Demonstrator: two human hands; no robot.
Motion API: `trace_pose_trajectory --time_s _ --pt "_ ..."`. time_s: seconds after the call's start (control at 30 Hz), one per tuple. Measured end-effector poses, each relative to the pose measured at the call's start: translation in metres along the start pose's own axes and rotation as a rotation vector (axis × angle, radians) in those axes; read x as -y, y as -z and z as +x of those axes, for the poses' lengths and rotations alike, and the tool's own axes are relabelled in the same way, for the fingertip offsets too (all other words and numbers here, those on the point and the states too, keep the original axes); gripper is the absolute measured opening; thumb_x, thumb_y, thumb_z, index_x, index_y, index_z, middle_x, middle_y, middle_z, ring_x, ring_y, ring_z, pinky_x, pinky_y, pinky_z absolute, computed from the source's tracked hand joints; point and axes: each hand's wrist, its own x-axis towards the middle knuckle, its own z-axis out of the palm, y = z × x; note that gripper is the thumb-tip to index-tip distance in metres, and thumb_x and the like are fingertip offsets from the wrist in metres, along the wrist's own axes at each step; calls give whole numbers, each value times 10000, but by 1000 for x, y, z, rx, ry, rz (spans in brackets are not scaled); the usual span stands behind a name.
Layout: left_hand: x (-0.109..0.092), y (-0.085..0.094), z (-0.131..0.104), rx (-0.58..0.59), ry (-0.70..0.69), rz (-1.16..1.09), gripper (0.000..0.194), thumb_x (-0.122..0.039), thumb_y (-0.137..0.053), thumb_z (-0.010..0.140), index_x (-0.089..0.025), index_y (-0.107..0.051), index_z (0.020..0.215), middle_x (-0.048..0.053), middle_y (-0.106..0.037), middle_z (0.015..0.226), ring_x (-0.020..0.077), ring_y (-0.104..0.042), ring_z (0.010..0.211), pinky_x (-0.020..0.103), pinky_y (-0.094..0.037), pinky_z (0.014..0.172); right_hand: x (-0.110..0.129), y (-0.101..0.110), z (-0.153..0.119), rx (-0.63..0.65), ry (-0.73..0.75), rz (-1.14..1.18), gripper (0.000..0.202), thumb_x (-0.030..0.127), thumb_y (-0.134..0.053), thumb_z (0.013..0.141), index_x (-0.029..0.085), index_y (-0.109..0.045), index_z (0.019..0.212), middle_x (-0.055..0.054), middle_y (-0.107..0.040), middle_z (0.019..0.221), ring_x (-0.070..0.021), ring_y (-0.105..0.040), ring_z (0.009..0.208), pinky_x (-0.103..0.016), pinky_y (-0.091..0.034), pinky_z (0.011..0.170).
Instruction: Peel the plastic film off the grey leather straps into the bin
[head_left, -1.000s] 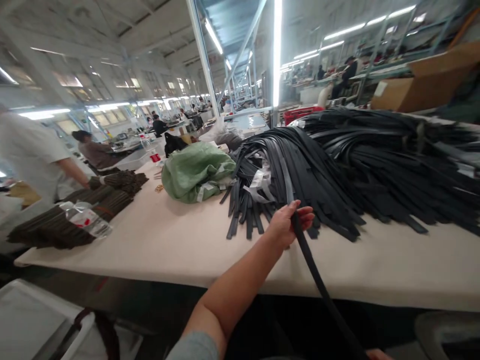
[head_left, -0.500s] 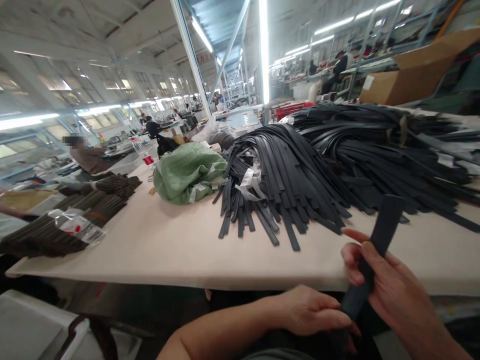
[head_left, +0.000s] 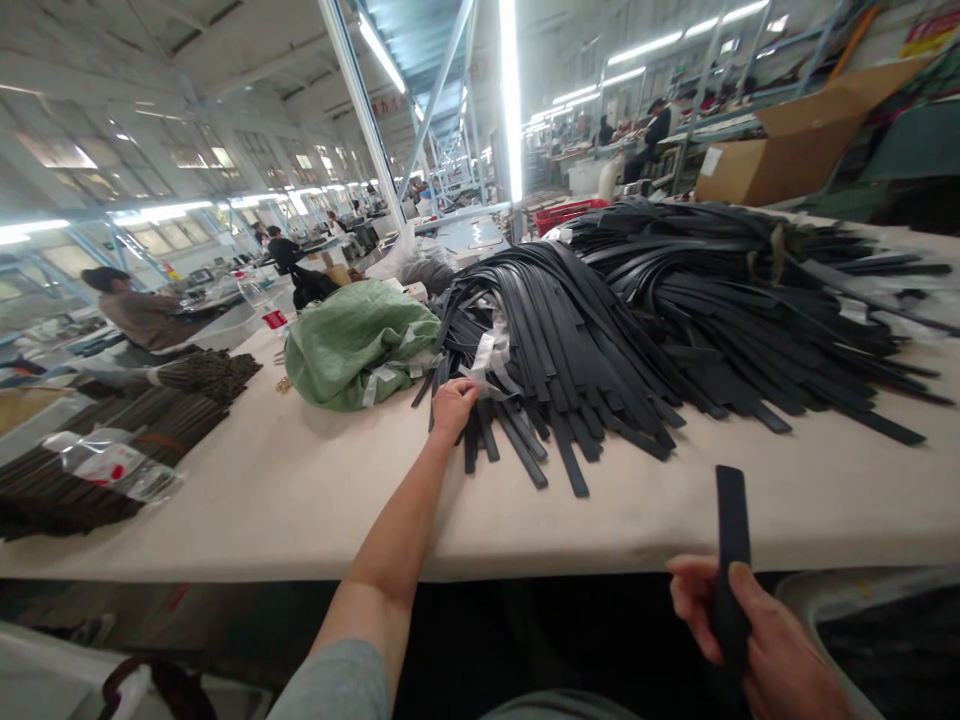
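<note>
Black strap (head_left: 733, 525) between right-hand fingers (head_left: 697, 575)

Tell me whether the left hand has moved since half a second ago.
Yes: the left hand has moved forward and left, past the table's near edge to the black strips.

Big workshop rm. Windows (head_left: 161, 240) at 10 o'clock; metal post (head_left: 364, 110) at 11; bright vert. strip light (head_left: 510, 100) at 12; tube lights (head_left: 643, 48) approx. 1; pale desk (head_left: 285, 510), 8 to 4.

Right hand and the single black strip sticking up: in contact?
Touching. The head view shows the right hand closed around the black strip, below its upper end.
</note>
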Motion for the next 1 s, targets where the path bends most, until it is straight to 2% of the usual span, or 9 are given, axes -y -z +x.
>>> trace_pose_trajectory --time_s 0.1,0.2,0.33,0.5,0.6,0.67,0.77,0.87,1.0 --pt "-3 3 -21 19 14 -106 174 -340 -658 791 -192 -743 825 77 -742 983 260 -644 1012 363 -442 928 -5 2 -1 16 6 -59 560 682 -510 840 158 -681 940 -61 -646 633 -144 -492 398 -287 -412 392" --pt "-6 7 -54 90 89 -244 286 -428 -634 796 -161 -729 842 91 -744 853 224 -683 818 343 -500 796 -8 0 -2 88 -23 -84 545 681 -501 857 162 -650 925 -48 -645 636 -125 -490 396 -269 -399 406" --pt "-12 11 -108 199 245 -574 301 -439 -768 674 -149 -709 730 78 -731 772 169 -661 708 299 -506 756 -11 -11 -6 237 -16 -113 536 669 -476 885 158 -635 913 -35 -641 653 -112 -497 413 -256 -382 427" --pt "-22 7 -186 222 438 -833 324 -445 -813 660 -151 -711 751 61 -743 824 153 -668 732 277 -514 757 1 -45 -4 379 -52 -124 553 652 -456 901 135 -634 976 -18 -629 652 -83 -427 391 -241 -305 413" --pt "-26 0 -227 268 510 -884 308 -437 -810 684 -157 -704 758 52 -743 829 153 -673 741 274 -517 755 13 -76 6 470 -59 -181 568 641 -426 912 119 -632 999 3 -598 598 -75 -381 376 -241 -285 414" --pt "-29 -4 -246 313 526 -882 297 -431 -801 700 -154 -708 754 49 -738 800 155 -668 729 280 -515 759 19 -94 16 518 -17 -242 563 639 -416 902 123 -638 931 17 -560 544 -78 -357 365 -245 -277 405" --pt "-32 -3 -259 431 522 -827 306 -439 -774 723 -148 -741 813 72 -751 839 170 -671 750 282 -502 763 26 -112 29 521 49 -321 445 582 -524 848 153 -627 786 45 -490 480 -84 -350 384 -246 -284 413" --pt "-31 3 -251 569 475 -712 364 -453 -745 745 -156 -765 954 96 -762 930 203 -682 837 285 -492 774 32 -115 34 501 102 -377 308 465 -606 824 168 -632 747 50 -493 483 -96 -399 444 -248 -330 478" --pt "-30 5 -230 573 387 -625 346 -463 -731 744 -169 -781 919 62 -758 840 201 -664 801 289 -486 764 40 -110 30 490 293 -574 240 350 -560 873 165 -646 746 31 -547 522 -122 -491 543 -254 -378 585"
